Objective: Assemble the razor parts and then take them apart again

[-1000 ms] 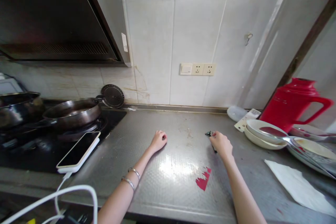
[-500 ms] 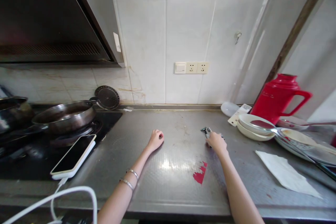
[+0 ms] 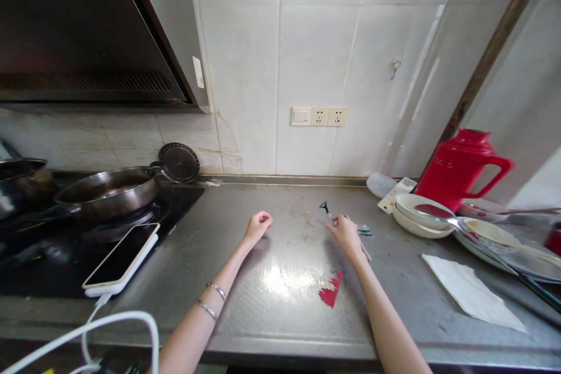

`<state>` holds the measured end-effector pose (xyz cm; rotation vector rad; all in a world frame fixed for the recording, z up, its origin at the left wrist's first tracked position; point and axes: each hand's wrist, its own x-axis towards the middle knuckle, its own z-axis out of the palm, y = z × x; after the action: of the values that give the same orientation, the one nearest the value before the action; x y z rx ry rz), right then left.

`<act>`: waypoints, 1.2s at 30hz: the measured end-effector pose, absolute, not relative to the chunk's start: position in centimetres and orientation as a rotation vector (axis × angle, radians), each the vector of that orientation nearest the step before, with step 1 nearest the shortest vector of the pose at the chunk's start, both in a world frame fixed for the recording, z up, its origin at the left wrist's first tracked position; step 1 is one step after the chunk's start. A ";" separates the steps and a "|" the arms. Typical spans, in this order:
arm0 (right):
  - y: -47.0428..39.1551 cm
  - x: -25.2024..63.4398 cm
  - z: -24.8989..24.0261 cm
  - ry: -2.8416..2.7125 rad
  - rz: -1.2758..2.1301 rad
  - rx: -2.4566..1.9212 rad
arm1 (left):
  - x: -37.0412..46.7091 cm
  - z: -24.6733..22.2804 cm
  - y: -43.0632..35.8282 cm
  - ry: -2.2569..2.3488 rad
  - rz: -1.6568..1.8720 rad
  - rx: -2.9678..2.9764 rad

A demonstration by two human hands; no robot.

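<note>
My right hand [image 3: 346, 236] is closed round the handle of a razor [image 3: 329, 214]. The dark razor head sticks out beyond my fingers to the upper left, and the pale handle end shows past the wrist. Just right of that hand lie small dark green pieces [image 3: 364, 231] on the counter, too small to make out. My left hand [image 3: 259, 227] rests above the counter's middle with its fingers curled in and no object showing in them. Between my forearms, a torn red patch [image 3: 331, 291] lies flat on the steel counter [image 3: 280, 321].
On the left are a hob with a pan [image 3: 109, 193] and a phone [image 3: 123, 257] on a white cable. Stacked bowls [image 3: 423, 216], a red thermos jug [image 3: 460, 166] and a white paper sheet [image 3: 471, 289] sit at the right. Wall sockets [image 3: 319, 116] are behind.
My right hand has shifted left with the razor, whose head now points up and away. The green pieces beside it have come into sight. My left hand stays curled in nearly the same place.
</note>
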<state>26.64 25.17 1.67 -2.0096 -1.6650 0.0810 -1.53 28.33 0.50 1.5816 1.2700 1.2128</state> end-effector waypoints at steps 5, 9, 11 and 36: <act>24.8 23.3 1.9 -1.701 -0.029 -1.696 | 2.1 2.0 27.8 1.168 1.094 1.595; 23.9 20.8 2.0 -1.764 -0.027 -1.550 | 4.8 3.0 27.5 1.200 1.115 1.670; 23.5 19.9 2.1 -1.789 -0.025 -1.535 | 5.6 3.3 27.6 1.240 1.133 1.693; 22.2 17.7 2.6 -1.988 -0.070 -1.738 | 7.1 2.6 28.5 1.468 0.909 1.479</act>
<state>17.72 22.17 2.63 -1.7378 -1.9876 -0.0695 7.12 28.55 2.56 1.4791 1.4676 0.9087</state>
